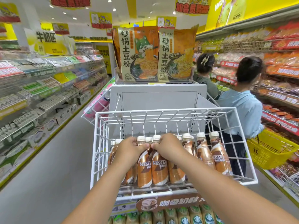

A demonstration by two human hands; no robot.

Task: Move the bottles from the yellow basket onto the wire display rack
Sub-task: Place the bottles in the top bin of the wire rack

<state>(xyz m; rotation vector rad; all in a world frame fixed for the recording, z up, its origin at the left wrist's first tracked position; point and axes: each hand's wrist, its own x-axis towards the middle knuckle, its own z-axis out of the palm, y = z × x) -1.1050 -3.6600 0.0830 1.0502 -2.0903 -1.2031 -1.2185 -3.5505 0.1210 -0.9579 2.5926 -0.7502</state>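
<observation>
- The person's left hand (129, 148) grasps the neck of a coffee bottle (143, 165) just under its white cap, fingers curled round it.
- The right hand (166, 147) grips the neighbouring bottle (159, 167) the same way, at the shoulder below the cap; the two hands almost touch.
- Both bottles stand upright in the near row of the white wire rack (163, 109), labels facing the person, probably so that shoppers can read them.
- Holding near the top likely gives control over the tall, narrow bottles while they are set down and squared up against those beside them.
- More bottles of the same kind (218, 152) fill the right part of the rack, standing close together, and a few show behind the left hand; the far part of the rack looks bare.
- A yellow basket (271, 152) sits to the right, beside a person in a light blue shirt (244, 109); whether it is the one the bottles come from cannot be told, and its contents are hidden.
- Above and beyond the rack stand large noodle packets (137, 54) on a grey stand.
- Below the rack's near edge is a coffee sign (169, 202) over a row of other drinks (182, 217).
- Judging from the filled rows, the stocking seems well under way, with these two bottles apparently being seated.
</observation>
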